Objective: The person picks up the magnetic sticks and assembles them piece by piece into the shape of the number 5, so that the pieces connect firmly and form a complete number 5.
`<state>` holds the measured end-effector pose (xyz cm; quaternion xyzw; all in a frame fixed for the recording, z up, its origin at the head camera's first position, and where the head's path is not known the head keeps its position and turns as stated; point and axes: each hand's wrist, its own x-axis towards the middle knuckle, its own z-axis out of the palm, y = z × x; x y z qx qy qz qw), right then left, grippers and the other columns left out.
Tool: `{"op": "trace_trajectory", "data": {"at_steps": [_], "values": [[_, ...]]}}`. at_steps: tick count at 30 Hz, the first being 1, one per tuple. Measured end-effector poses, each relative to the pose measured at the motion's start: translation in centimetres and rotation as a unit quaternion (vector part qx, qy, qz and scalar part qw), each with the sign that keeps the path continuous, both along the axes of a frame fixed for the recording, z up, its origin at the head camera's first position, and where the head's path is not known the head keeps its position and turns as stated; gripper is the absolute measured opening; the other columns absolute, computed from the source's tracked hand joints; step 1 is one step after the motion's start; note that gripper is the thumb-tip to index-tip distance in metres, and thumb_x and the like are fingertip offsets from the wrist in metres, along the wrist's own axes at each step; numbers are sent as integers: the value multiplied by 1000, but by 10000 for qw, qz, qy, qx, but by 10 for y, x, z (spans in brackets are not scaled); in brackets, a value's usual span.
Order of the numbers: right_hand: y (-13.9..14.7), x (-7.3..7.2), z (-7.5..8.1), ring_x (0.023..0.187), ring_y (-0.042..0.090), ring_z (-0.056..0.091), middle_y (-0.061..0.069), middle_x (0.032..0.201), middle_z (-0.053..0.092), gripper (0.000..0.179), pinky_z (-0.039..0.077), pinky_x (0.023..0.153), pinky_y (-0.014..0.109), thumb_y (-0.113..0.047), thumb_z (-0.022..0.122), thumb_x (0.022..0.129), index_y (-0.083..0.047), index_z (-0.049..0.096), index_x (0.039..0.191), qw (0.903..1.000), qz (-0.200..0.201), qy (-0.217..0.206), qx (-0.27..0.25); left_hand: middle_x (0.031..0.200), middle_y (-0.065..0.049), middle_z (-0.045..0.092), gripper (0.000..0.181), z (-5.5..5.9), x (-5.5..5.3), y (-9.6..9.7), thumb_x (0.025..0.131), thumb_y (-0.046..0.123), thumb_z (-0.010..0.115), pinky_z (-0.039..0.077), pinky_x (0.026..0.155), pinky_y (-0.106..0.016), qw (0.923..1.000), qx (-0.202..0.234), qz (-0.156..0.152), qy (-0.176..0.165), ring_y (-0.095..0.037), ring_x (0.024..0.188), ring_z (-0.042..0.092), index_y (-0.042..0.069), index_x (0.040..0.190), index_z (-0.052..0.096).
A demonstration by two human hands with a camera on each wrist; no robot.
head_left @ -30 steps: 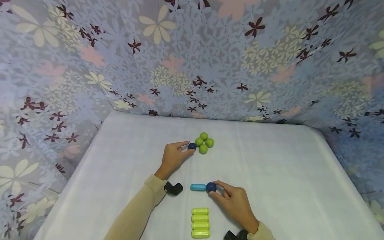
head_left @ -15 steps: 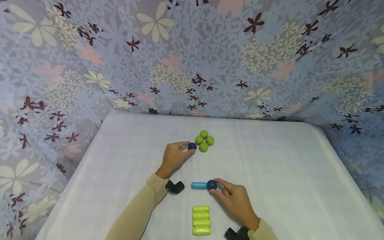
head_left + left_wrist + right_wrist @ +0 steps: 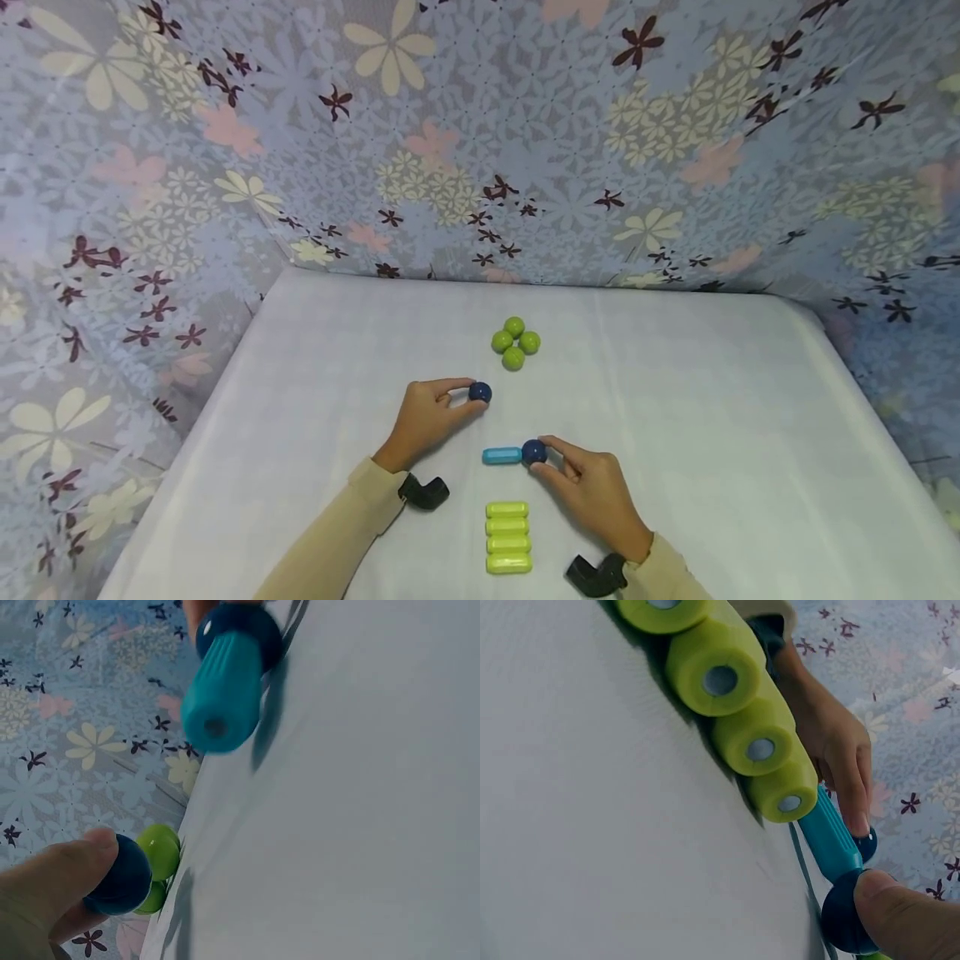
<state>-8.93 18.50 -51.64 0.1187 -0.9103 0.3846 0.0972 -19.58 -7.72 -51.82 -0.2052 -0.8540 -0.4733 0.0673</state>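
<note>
Glossy navy ball [image 3: 480, 392] shifts toward 6 o'clock, left hand [image 3: 429, 418] pinching; right hand [image 3: 596, 492] pinches navy twin [image 3: 534, 452] touching turquoise ridged bar [image 3: 501, 456].

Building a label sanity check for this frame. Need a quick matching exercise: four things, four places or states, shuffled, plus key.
Things
1 dark blue ball in the left hand
2 blue rod
3 green balls
4 green rods

Places or states
A lined up side by side, lowest group in the head view
B pinched, touching no rod
C clustered toward the far edge
D end against the second ball, which the right hand holds

Pairs: 1-B, 2-D, 3-C, 4-A
</note>
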Motion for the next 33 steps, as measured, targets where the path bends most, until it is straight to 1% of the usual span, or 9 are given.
{"op": "trace_trajectory", "data": {"at_steps": [3, 6, 9, 13, 16, 18, 24, 28, 33], "values": [[0, 0, 1, 47, -6, 27, -22, 54, 31, 40, 25, 45, 18, -28, 85, 85, -9, 77, 119, 10000, 10, 26, 33, 48, 18, 31, 40, -1, 9, -6, 86, 40, 84, 27, 46, -23, 10000, -16, -38, 40, 1, 44, 27, 13, 115, 79], [-1, 1, 1, 47, -6, 26, -22, 53, 30, 39, 24, 45, 18, -27, 86, 85, -8, 77, 119, 10000, 16, 37, 20, 48, 19, 30, 39, 0, 19, -13, 86, 40, 83, 26, 47, -22, 9999, -95, 53, -91, 0, 44, 26, 14, 115, 79], [-3, 1, 0, 47, -6, 26, -22, 53, 30, 40, 25, 44, 18, -27, 85, 85, -9, 77, 119, 10000, 36, 57, 30, 48, 19, 29, 38, 1, 32, -19, 87, 40, 83, 26, 47, -22, 9996, -151, 94, -217, 0, 44, 26, 16, 116, 79], [-3, 0, 1, 47, -6, 26, -22, 53, 30, 40, 25, 44, 18, -28, 85, 85, -8, 77, 119, 9999, 34, 121, 21, 48, 22, 28, 38, 4, 51, -25, 85, 38, 85, 25, 46, -20, 9993, -227, -70, -277, 2, 44, 25, 14, 115, 80], [-2, 0, 1, 46, -6, 25, -22, 53, 30, 40, 24, 44, 19, -27, 86, 84, -9, 77, 118, 9999, -36, 149, 6, 48, 22, 27, 39, 6, 60, -25, 85, 38, 85, 23, 46, -19, 9985, -360, -232, -332, 3, 45, 24, 14, 114, 80], [-2, 1, 0, 47, -5, 25, -21, 53, 29, 40, 24, 44, 19, -28, 86, 85, -9, 77, 118, 9999, -90, 100, 15, 48, 21, 27, 39, 7, 63, -25, 85, 39, 85, 22, 46, -19, 9980, -431, -295, -362, 3, 45, 23, 14, 114, 80], [-3, 0, 1, 49, -5, 23, -20, 54, 29, 40, 24, 47, 19, -31, 85, 86, -10, 77, 119, 9997, -219, -118, 86, 48, 21, 27, 40, 8, 63, -24, 84, 39, 86, 21, 46, -19, 9966, -604, -373, -429, 3, 45, 24, 14, 115, 80], [-4, 1, 2, 49, -4, 23, -20, 54, 29, 40, 24, 47, 19, -32, 84, 86, -10, 77, 119, 9994, -268, -175, 129, 48, 21, 28, 41, 6, 63, -24, 84, 41, 85, 22, 46, -18, 9959, -681, -464, -363, 5, 45, 23, 14, 115, 80], [-3, 0, 2, 49, -4, 23, -20, 54, 28, 40, 24, 47, 19, -33, 84, 86, -12, 77, 119, 9994, -266, -148, 169, 48, 22, 27, 42, 5, 63, -23, 85, 43, 84, 22, 45, -18, 9965, -643, -476, -246, 6, 45, 21, 14, 115, 80]]}}
